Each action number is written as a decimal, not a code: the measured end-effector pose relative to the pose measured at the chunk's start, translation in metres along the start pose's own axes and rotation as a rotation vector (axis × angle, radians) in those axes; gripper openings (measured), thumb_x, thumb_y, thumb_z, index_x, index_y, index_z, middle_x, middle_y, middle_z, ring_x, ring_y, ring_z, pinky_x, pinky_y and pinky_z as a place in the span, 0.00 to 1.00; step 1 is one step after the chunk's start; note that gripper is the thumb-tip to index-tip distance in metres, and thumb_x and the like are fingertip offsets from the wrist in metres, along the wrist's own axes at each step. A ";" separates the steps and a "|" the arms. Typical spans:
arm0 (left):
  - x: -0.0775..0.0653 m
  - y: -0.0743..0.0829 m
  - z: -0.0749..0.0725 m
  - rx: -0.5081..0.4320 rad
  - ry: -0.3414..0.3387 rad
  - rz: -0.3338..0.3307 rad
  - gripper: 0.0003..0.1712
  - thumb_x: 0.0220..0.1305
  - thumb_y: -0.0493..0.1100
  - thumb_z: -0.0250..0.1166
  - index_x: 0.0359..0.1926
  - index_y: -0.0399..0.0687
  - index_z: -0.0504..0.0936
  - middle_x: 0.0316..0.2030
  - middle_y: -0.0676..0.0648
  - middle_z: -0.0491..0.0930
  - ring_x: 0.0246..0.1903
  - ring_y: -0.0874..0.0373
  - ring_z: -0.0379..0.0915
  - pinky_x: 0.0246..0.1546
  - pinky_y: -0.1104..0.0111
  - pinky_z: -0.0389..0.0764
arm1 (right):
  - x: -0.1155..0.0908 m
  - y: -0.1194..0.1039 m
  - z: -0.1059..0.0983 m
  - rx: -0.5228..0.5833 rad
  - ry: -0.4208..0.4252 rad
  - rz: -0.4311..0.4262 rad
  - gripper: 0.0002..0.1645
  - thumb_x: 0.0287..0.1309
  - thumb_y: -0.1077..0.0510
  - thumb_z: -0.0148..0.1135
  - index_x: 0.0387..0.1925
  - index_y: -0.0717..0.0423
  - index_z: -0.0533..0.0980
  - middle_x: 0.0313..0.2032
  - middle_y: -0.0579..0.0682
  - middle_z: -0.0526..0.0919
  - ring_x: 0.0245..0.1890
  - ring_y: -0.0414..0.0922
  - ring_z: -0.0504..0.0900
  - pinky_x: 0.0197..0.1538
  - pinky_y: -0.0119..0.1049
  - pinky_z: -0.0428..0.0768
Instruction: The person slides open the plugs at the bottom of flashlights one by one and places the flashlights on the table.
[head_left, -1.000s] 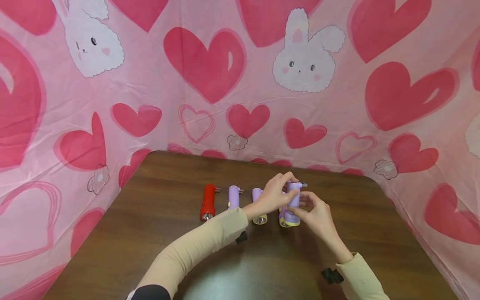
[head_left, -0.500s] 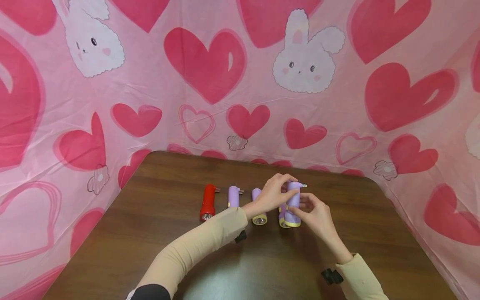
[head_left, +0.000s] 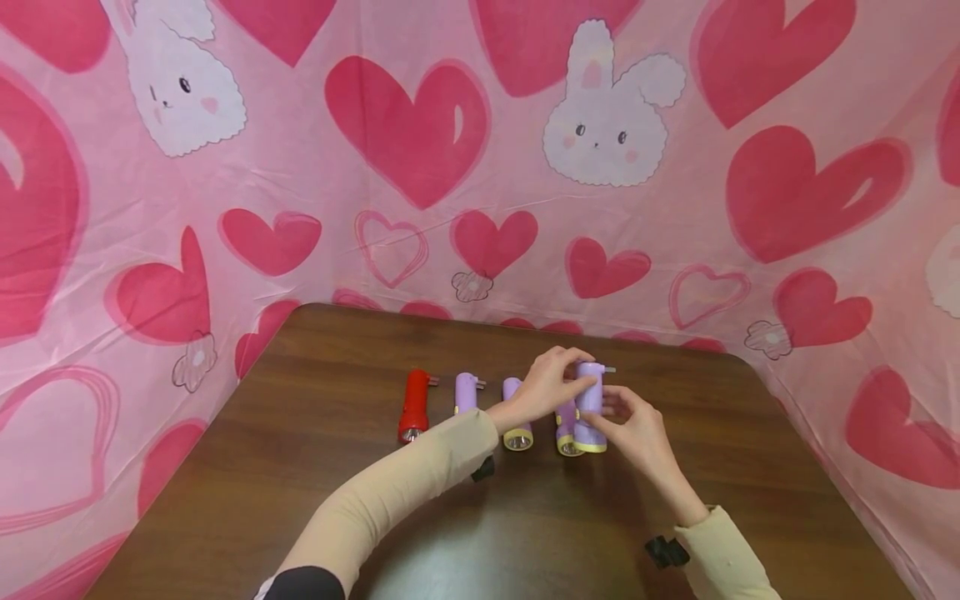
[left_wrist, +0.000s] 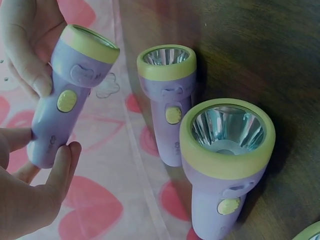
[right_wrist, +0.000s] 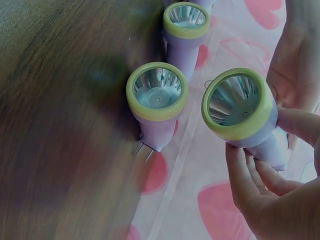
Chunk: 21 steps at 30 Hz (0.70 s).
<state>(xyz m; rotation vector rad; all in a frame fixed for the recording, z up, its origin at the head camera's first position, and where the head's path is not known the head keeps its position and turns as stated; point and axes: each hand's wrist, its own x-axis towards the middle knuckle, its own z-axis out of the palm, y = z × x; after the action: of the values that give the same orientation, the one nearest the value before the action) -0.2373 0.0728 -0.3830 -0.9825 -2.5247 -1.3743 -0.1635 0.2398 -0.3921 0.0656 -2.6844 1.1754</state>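
Observation:
Both hands hold one purple flashlight [head_left: 592, 402] with a yellow rim, raised in front of the row on the table. The left hand [head_left: 549, 385] pinches its plug end between thumb and fingers, and metal prongs stick out to the right there. Lower on the body, near the lamp head, the right hand [head_left: 636, 423] grips it between thumb and fingers. In the left wrist view its yellow switch [left_wrist: 67, 101] shows; in the right wrist view its lens [right_wrist: 234, 100] does. Just left of it lies another purple flashlight [head_left: 566, 423], partly overlapped in the head view.
Farther left on the brown table [head_left: 337, 467] lie a purple flashlight [head_left: 517, 437], another purple one [head_left: 465, 393] partly hidden by the left sleeve, and a red flashlight [head_left: 415, 407]. A pink heart-print cloth [head_left: 420, 250] hangs behind the table.
The held flashlight has shifted slightly right, and more of the purple flashlight beside it shows. Both hands keep their hold; the other flashlights stay in place.

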 end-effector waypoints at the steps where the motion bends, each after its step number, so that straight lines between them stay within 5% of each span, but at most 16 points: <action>1: 0.001 0.000 0.000 0.004 -0.001 -0.007 0.17 0.66 0.45 0.66 0.54 0.46 0.82 0.43 0.45 0.82 0.44 0.57 0.78 0.41 0.80 0.75 | 0.000 0.000 0.000 -0.004 0.000 -0.003 0.26 0.55 0.55 0.73 0.52 0.62 0.77 0.46 0.63 0.87 0.46 0.57 0.87 0.43 0.30 0.84; 21: 0.015 -0.004 0.010 0.029 -0.050 -0.052 0.18 0.68 0.48 0.64 0.54 0.45 0.82 0.40 0.47 0.83 0.37 0.63 0.71 0.36 0.79 0.70 | 0.005 0.008 -0.006 -0.021 -0.027 0.050 0.27 0.58 0.51 0.70 0.54 0.64 0.78 0.47 0.64 0.86 0.47 0.56 0.87 0.46 0.35 0.85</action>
<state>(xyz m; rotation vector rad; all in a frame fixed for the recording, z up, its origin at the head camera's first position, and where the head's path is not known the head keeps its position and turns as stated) -0.2490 0.0865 -0.3862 -0.9652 -2.6167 -1.3381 -0.1678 0.2498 -0.3927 0.0108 -2.7367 1.1688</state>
